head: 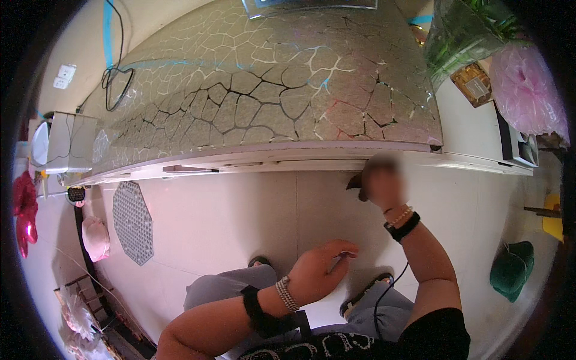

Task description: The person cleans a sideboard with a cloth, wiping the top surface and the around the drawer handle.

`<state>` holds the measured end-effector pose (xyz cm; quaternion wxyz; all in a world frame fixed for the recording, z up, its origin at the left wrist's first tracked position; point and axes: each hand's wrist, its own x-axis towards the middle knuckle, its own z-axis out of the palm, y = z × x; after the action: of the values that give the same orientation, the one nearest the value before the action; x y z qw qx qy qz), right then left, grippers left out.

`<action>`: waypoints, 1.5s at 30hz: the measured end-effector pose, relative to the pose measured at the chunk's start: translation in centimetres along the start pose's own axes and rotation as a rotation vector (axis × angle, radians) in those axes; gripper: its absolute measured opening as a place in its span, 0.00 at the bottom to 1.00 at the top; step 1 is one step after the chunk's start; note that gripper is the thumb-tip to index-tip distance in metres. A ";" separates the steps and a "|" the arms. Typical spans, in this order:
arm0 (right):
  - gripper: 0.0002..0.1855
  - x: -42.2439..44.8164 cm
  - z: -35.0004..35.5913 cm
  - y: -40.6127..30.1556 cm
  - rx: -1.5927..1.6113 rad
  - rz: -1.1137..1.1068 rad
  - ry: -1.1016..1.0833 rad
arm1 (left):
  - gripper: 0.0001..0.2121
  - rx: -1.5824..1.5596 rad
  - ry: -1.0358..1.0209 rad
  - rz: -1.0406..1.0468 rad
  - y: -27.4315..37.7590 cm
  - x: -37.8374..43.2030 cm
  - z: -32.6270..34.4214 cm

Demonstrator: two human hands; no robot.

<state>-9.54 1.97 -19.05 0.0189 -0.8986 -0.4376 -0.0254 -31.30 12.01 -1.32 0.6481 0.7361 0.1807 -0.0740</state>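
My left hand (pixel 321 270) hangs over the floor in front of my body, its fingers curled with thumb and fingertips near each other; no object shows in it. My right hand (pixel 384 184) reaches to the front of a white cabinet (pixel 315 162), just below the edge of its patterned top (pixel 252 108). Blur covers much of this hand. A small dark thing (pixel 355 182) shows at its left side; whether the hand holds it cannot be told.
Wrapped green stems (pixel 463 40) and a pink plastic-wrapped bundle (pixel 524 90) are at upper right. A grey perforated mat (pixel 133 222) lies on the floor at left, near a pink bag (pixel 96 238). A dark green cloth item (pixel 512 270) rests on the right.
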 end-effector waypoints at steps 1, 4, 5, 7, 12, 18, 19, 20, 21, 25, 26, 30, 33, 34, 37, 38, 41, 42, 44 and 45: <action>0.12 0.6 -0.4 -1.5 -0.007 -0.093 0.045 | 0.09 -0.002 0.003 -0.020 -0.2 -0.2 -0.4; 0.10 2.6 -2.4 -7.3 0.206 -0.046 -0.106 | 0.10 -0.089 0.000 -0.101 -0.5 -0.5 -1.4; 0.10 3.0 -1.5 -8.4 0.235 -0.102 -0.077 | 0.10 -0.091 -0.024 -0.096 -0.3 -0.4 -1.3; 0.10 4.3 0.5 -11.9 0.346 -0.196 0.019 | 0.10 -0.117 -0.017 -0.139 0.0 -0.3 -1.1; 0.11 7.1 -0.7 -20.9 0.558 -0.127 -0.301 | 0.09 -0.070 0.033 -0.110 -0.1 -0.7 -0.9; 0.07 5.0 0.7 -15.2 0.469 -0.142 0.036 | 0.09 0.001 0.082 -0.044 0.5 0.3 0.3; 0.07 4.4 0.5 -13.7 0.442 -0.122 0.040 | 0.09 0.018 0.088 -0.018 0.4 0.4 0.5; 0.07 3.9 0.1 -11.5 0.396 -0.125 -0.034 | 0.09 0.017 0.093 -0.021 0.3 0.6 0.9; 0.08 3.6 -0.3 -9.4 0.355 -0.134 -0.105 | 0.09 -0.020 0.075 -0.023 0.0 0.8 1.3; 0.12 0.2 0.3 -0.2 0.142 -0.131 -0.157 | 0.08 -0.012 -0.006 -0.033 0.1 0.9 2.9; 0.12 -0.1 -1.1 0.9 0.151 -0.034 -0.135 | 0.08 -0.005 0.016 -0.041 0.0 0.8 2.9; 0.13 -1.7 -1.2 3.4 0.071 0.013 -0.008 | 0.07 0.027 0.009 0.026 -0.2 1.5 3.1; 0.13 -1.0 -1.4 2.2 0.079 0.066 -0.066 | 0.07 0.036 0.024 0.039 0.0 1.2 2.7; 0.13 -0.7 -1.3 2.0 0.063 0.074 -0.056 | 0.08 0.029 0.005 0.040 0.1 1.0 2.6; 0.14 -0.1 -0.9 0.9 0.061 0.073 0.001 | 0.08 0.027 -0.053 -0.012 -0.5 0.2 2.2; 0.14 0.1 -0.7 0.4 0.087 0.040 0.024 | 0.08 0.024 -0.041 -0.011 -0.6 -0.1 1.9; 0.14 1.0 0.1 -1.7 0.113 -0.048 0.080 | 0.08 -0.005 -0.012 -0.016 -0.8 -0.8 0.8; 0.14 1.3 0.3 -2.9 0.116 -0.095 0.120 | 0.08 -0.033 -0.004 -0.035 -1.0 -1.0 0.5; 0.14 2.1 1.6 -5.4 0.165 -0.133 0.113 | 0.08 -0.065 0.005 -0.055 -1.3 -1.4 -0.1; 0.14 2.7 2.0 -7.1 0.219 -0.167 0.111 | 0.09 -0.066 0.004 -0.049 -1.4 -1.7 -0.5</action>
<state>-13.43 8.58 -20.78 0.1386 -0.8490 -0.5092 -0.0288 -33.45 12.34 -1.98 0.6697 0.7098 0.2024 -0.0822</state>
